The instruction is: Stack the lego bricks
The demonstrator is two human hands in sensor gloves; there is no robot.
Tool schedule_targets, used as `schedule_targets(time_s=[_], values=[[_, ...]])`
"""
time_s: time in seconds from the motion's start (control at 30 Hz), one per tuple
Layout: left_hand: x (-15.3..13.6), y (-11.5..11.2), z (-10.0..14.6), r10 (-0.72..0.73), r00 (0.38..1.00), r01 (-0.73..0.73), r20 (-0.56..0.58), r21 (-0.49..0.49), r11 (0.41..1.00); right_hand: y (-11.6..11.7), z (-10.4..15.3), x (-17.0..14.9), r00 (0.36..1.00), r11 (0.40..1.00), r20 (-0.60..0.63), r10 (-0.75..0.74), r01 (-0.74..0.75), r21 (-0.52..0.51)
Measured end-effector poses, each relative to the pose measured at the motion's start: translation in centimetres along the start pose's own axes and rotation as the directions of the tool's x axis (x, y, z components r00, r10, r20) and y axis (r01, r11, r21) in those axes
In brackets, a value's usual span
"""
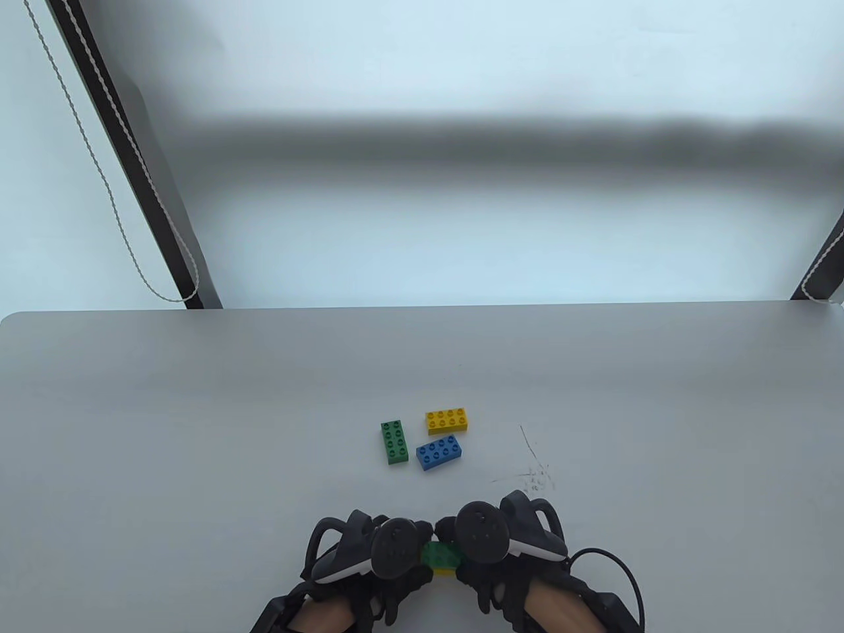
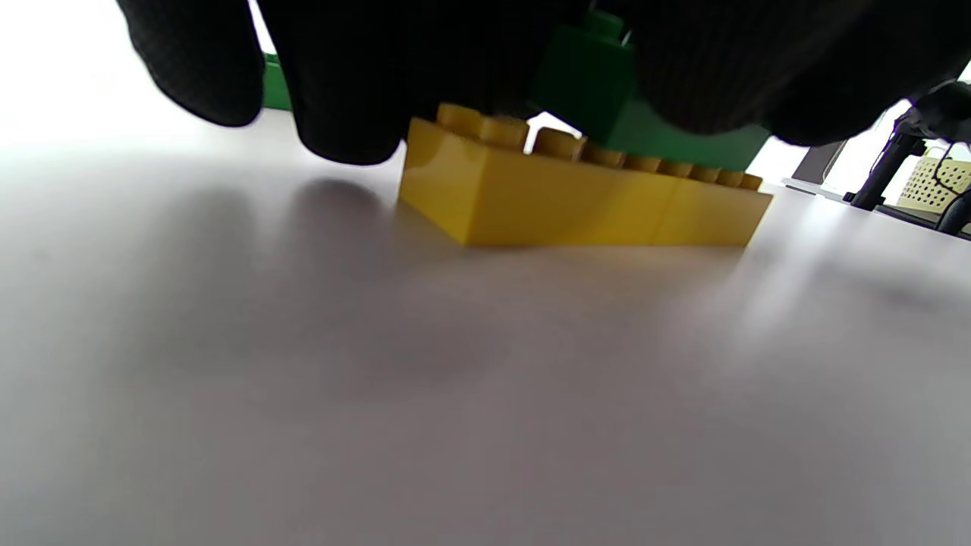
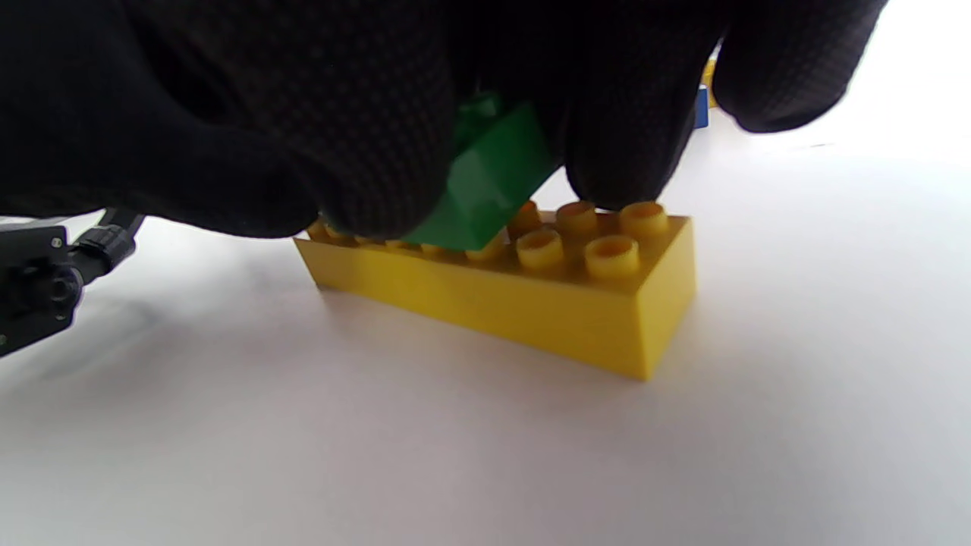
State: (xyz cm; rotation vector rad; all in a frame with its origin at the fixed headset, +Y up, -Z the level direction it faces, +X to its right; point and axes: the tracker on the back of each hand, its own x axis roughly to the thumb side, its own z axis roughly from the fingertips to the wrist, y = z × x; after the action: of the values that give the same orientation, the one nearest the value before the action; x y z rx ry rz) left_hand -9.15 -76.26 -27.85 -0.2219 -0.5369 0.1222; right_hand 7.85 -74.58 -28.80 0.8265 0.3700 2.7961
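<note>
My right hand [image 1: 491,554]: gloved fingers [image 3: 622,136] clasp a green brick [image 3: 489,186], held tilted, its low end on the studs of a long yellow brick [image 3: 531,296].
My left hand [image 1: 379,560]: fingers [image 2: 341,83] hang over the same pair from the other side; grip on the green brick likely, but glove hides the contact, so I cannot tell.
Long yellow brick: flat on the worktop [image 1: 198,428], near edge, between both hands; glossy plastic, round hollow studs.
In the way: both trackers cover most of the pair from above.
Beyond: loose green brick [image 1: 393,442], blue brick [image 1: 439,452], short yellow brick [image 1: 448,420], close together, apart from each other.
Worktop: smooth pale grey, scribble marks [image 1: 535,471] on the right.
</note>
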Motion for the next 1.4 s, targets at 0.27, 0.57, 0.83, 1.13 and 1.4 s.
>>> schedule_targets(time_s=[0.27,0.57,0.83,1.13,1.4], values=[[-0.1,-0.1,-0.2,-0.004,1.000,0.004,-0.014,-0.001,1.000,0.2,-0.2,-0.2,1.000,1.000,-0.007,-0.006,0.006,-0.009],[0.0,-0.2,-0.5,-0.008,0.999,0.007,-0.033,-0.021,1.000,0.5,-0.5,-0.5,0.999,0.999,-0.022,-0.041,0.041,-0.010],[0.0,-0.2,-0.6,0.005,0.999,-0.007,-0.040,-0.046,0.999,0.6,-0.6,-0.8,0.996,0.997,-0.032,-0.081,0.082,0.007],[-0.1,-0.2,-0.8,0.008,0.999,-0.010,-0.042,-0.056,0.998,1.0,-0.6,-1.0,0.989,0.990,-0.030,-0.142,0.142,0.024],[0.1,-0.3,-0.8,-0.025,0.999,0.023,-0.039,-0.056,0.998,0.5,-1.2,-1.7,0.976,0.975,-0.038,-0.216,0.217,0.050]])
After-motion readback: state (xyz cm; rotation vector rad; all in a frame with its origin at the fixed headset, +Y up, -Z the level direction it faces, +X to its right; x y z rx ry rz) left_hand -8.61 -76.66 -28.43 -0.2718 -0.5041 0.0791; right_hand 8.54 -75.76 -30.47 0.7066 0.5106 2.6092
